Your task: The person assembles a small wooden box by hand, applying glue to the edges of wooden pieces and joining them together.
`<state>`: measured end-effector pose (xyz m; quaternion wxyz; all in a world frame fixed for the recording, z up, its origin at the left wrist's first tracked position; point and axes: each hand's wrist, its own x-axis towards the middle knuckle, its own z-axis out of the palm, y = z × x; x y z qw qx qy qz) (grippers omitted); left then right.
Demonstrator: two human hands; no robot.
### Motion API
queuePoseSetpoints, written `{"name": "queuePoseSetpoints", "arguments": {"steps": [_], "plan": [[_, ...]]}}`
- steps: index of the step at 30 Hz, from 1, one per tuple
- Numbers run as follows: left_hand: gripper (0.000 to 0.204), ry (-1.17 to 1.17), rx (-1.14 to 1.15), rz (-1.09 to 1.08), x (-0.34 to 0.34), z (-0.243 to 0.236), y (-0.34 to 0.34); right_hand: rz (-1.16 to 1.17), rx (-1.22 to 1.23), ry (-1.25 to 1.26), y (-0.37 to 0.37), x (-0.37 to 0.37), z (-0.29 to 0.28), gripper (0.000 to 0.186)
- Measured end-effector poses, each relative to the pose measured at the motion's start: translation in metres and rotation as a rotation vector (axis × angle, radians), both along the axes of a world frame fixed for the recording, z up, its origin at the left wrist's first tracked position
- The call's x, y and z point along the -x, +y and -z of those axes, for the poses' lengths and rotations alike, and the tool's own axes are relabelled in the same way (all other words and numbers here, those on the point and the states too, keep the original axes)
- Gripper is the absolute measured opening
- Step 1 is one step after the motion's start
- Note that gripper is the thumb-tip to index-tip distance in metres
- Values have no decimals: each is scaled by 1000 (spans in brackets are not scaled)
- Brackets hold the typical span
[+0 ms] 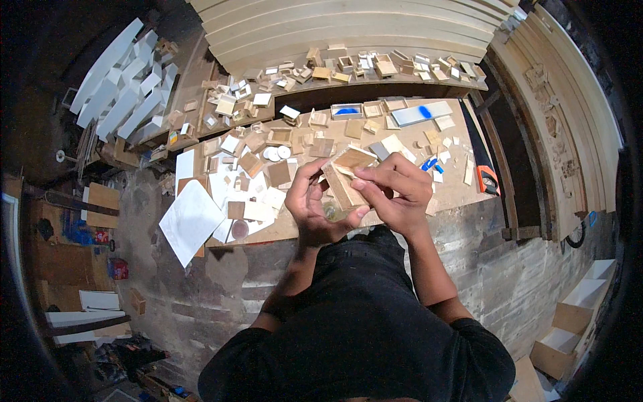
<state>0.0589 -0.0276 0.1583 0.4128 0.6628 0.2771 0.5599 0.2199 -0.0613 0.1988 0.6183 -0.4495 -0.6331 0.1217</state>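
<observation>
Above the near edge of the worktable (pixel 295 231), my left hand (pixel 311 209) grips a small open wooden box (pixel 343 186) from its left side, tilted up on edge. At the box's opening my right hand (pixel 403 191) has thumb and index finger pinched together. A thin pale sliver shows at those fingertips; whether it is a separate strip or part of the box I cannot tell. Below the box, partly hidden by my left fingers, sits a small greenish clear container (pixel 331 212). Wood offcuts and white papers lie around on the tabletop.
A handsaw with an orange handle (pixel 487 181) lies at the table's right edge. Blue clips or a blue tool (pixel 432 163) and a blue-stained board (pixel 422 114) are farther back. Small wooden boxes crowd the rear bench (pixel 268 99). Stacked boards (pixel 348 30) stand behind it.
</observation>
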Motion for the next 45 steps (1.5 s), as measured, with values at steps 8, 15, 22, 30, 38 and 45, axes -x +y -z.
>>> {"name": "queuePoseSetpoints", "arguments": {"steps": [8, 15, 22, 30, 38, 45], "plan": [[88, -225, 167, 2, -20, 3, 13, 104, 167, -50, -4, -50, 31, 20], [85, -41, 8, 0, -44, 12, 18, -44, 119, -71, 23, -52, 7, 20], [79, -389, 280, -21, -92, 24, 25, 49, 442, -47, 4, -133, 61, 16], [69, -295, 365, -77, -154, 47, 29, -8, 240, 86, 26, -174, 41, 18], [80, -109, 94, -162, -177, 37, 25, -61, 568, 129, 16, -228, 86, 18], [79, 23, -126, -212, -181, 39, 24, -130, 685, 525, 21, -228, 91, 9]]}}
